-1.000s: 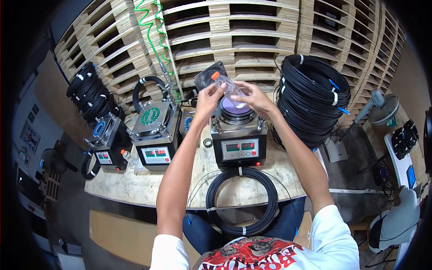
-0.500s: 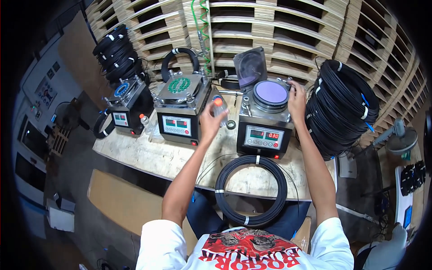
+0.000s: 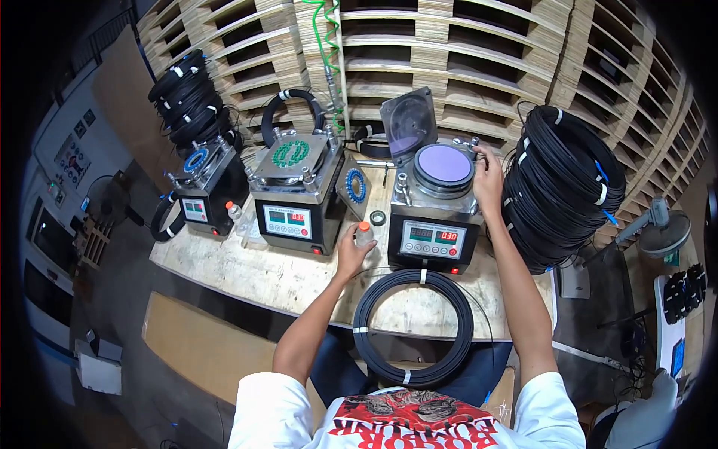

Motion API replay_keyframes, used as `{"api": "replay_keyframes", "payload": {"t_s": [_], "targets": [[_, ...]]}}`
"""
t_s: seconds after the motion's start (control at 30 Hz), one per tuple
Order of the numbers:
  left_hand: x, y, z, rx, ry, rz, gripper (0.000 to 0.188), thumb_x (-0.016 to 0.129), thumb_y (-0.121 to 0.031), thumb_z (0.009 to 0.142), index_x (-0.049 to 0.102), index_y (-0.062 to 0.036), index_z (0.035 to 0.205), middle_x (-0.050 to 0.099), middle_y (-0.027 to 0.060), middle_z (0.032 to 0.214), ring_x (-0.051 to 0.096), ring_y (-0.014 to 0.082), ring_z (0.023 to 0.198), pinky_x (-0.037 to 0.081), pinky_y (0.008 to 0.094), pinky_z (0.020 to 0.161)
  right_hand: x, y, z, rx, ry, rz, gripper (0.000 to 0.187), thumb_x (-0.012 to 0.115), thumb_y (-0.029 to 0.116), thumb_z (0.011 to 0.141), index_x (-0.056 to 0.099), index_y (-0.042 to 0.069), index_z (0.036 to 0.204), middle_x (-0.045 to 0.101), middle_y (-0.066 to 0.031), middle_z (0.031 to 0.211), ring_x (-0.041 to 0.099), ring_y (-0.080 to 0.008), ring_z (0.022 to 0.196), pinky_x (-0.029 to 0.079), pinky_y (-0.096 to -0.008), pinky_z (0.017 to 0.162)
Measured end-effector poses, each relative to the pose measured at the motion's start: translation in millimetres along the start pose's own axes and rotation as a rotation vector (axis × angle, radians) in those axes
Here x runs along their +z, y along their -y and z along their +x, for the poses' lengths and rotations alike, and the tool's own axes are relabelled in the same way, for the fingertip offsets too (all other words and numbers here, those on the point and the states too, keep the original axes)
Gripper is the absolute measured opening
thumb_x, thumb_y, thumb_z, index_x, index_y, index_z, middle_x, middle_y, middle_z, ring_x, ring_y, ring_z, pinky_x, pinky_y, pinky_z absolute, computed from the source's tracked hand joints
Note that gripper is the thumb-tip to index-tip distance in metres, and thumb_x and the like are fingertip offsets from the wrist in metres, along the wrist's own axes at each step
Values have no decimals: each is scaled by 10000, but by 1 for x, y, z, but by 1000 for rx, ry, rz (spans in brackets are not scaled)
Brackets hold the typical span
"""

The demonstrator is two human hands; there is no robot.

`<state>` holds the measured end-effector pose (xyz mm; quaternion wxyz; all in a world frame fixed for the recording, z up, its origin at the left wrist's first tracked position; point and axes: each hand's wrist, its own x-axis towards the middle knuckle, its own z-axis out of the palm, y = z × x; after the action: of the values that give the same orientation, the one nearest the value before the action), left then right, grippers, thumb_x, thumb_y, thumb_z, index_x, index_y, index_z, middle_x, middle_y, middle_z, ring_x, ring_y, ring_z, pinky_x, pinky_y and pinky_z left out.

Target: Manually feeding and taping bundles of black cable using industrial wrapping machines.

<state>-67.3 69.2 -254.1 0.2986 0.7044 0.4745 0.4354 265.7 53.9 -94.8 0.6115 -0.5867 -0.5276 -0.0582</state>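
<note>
My left hand [image 3: 350, 254] is closed round a small clear bottle [image 3: 365, 235] with an orange cap. The bottle is upright at the tabletop, between two polishing machines; I cannot tell whether its base touches the wood. My right hand [image 3: 488, 179] curls its fingers at the right side of the right polishing machine [image 3: 434, 241], where a metal corner post seems to be, mostly hidden by the hand. A round purple polishing pad [image 3: 445, 162] lies on this machine's platen. Behind the pad stands a smoky clear lid [image 3: 408, 123], tilted up.
In front of me is a black cable coil [image 3: 360, 329]. Left are a machine with a green-ringed plate [image 3: 292, 153], a blue-ringed plate [image 3: 355, 185] leaning on it, and another machine [image 3: 196, 159]. A tape roll [image 3: 378, 218] lies mid-table. Stacked coils [image 3: 565, 187] stand right; pallets [image 3: 464, 45] behind.
My left hand has brought the bottle down from in front of the leaning blue-ringed plate to the tabletop. My right hand stays at the right machine's side, slightly lower. The view has shifted a little.
</note>
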Motion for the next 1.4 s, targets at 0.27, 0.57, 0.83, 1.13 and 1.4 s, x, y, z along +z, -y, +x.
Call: {"api": "replay_keyframes", "payload": {"t_s": [0.27, 0.57, 0.83, 1.13, 1.4], "targets": [[-12, -95, 101, 308, -177, -188, 523, 761, -204, 850, 556, 12, 1280, 648, 161, 1087, 634, 255, 1002, 495, 373, 885, -2, 0, 1, 34, -4, -11, 241, 476, 14, 944, 637, 8, 1123, 674, -175, 1056, 648, -308, 1012, 470, -354, 909], [6, -156, 201, -153, 326, -519, 231, 692, -150, 921, 672, -69, 1137, 697, 10, 965, 648, 107, 850, 551, 309, 752, 2, -16, -2, 69, 47, 27, 242, 499, 39, 959, 619, 16, 1168, 664, -90, 990, 598, -137, 821, 473, -267, 750], [4, -180, 184, 305, 113, 90, 234, 662, -67, 908, 674, 9, 1129, 724, 82, 873, 642, 101, 727, 536, 337, 679, -12, 33, 30, 181, 308, 210, 354, 592, 285, 976, 613, 22, 1212, 617, -70, 703, 580, -129, 555, 473, -285, 557], [2, -234, 132, 887, 188, 486, 493, 667, -158, 872, 576, -179, 1356, 638, 132, 1234, 683, 372, 904, 564, 408, 793, -18, 52, 47, 612, 252, 815, 283, 646, 156, 924, 552, -14, 1130, 675, -95, 866, 658, -156, 713, 523, -282, 627], [-2, -177, 196, 109, 507, -78, 684, 689, -399, 923, 485, 68, 1380, 694, 91, 961, 636, 172, 865, 514, 311, 752, -33, 19, 46, 549, 348, 945, 659, 668, 102, 916, 321, -56, 1454, 650, -137, 1125, 663, -154, 916, 564, -282, 757]]}}
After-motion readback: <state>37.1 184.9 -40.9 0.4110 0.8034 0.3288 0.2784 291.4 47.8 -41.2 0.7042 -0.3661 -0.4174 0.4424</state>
